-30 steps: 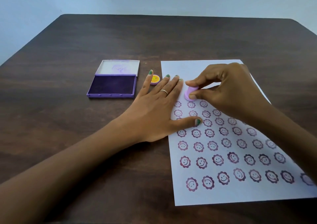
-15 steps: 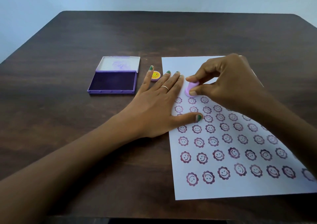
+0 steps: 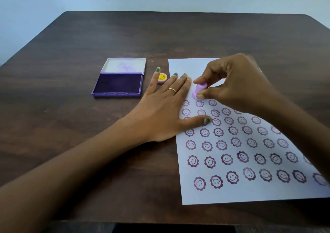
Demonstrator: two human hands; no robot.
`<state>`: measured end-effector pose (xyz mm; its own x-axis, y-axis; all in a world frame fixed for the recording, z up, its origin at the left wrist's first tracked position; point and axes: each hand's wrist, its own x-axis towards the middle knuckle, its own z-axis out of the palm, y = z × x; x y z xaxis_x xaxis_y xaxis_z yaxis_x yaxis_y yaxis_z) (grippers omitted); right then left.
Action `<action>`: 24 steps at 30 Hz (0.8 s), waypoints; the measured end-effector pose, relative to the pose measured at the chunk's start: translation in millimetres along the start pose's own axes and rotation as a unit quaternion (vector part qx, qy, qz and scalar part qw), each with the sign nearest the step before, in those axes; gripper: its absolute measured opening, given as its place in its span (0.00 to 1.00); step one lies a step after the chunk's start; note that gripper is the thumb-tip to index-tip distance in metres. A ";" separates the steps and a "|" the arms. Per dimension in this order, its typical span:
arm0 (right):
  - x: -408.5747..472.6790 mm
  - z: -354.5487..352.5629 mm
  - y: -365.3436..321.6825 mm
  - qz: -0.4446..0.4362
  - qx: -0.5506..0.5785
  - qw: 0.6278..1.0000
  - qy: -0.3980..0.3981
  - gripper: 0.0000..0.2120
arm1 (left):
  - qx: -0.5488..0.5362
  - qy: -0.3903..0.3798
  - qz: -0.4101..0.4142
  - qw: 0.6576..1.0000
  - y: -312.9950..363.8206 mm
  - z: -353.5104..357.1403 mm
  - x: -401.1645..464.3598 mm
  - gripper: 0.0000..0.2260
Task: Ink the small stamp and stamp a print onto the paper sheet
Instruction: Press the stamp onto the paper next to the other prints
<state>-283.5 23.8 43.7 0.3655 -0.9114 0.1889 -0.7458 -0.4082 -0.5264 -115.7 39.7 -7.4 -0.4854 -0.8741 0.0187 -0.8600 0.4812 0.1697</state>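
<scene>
A small lilac stamp (image 3: 199, 90) stands on the white paper sheet (image 3: 250, 193), just above the top row of purple smiley-flower prints. My right hand (image 3: 237, 84) pinches it between thumb and fingers, its face down against the paper. My left hand (image 3: 166, 107) lies flat with fingers spread, pressing the sheet's left edge, thumb across the prints. The open purple ink pad (image 3: 117, 85) sits to the left of the sheet on the table.
A small yellow smiley cap (image 3: 162, 77) lies between the ink pad and the paper, just behind my left fingers. The ink pad's clear lid (image 3: 124, 65) is folded back. The dark wooden table (image 3: 71, 143) extends around; a pale wall is behind.
The stamp stays pinched in my right hand at the same spot on the paper, now tilted a little more upright. My left hand has not moved; the camera view shifted slightly.
</scene>
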 end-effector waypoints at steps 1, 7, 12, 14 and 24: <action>0.2 0.2 0.0 0.002 0.001 1.000 -0.002 0.08 | 0.001 0.000 0.000 1.000 0.2 0.3 0.0 0.45; -0.3 1.1 1.5 0.007 0.015 1.000 0.006 0.08 | 0.006 0.003 0.000 1.000 -0.5 1.3 1.0 0.44; -4.3 2.1 2.6 -0.002 0.014 1.000 0.017 0.09 | 0.006 0.003 0.001 1.000 -0.5 0.6 -0.1 0.44; -6.8 3.8 3.3 -0.007 0.020 0.999 0.028 0.09 | 0.008 0.001 0.001 1.000 -0.5 0.8 0.2 0.45; -6.2 -9.3 20.6 0.045 0.239 0.963 0.118 0.12 | 0.014 0.001 0.005 1.000 -2.8 0.1 2.2 0.45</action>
<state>-306.3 20.5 39.4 0.1330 -0.9511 0.2787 -0.4054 -0.3088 -0.8604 -114.3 36.3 -7.9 -0.4940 -0.8691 0.0230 -0.8590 0.4920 0.1418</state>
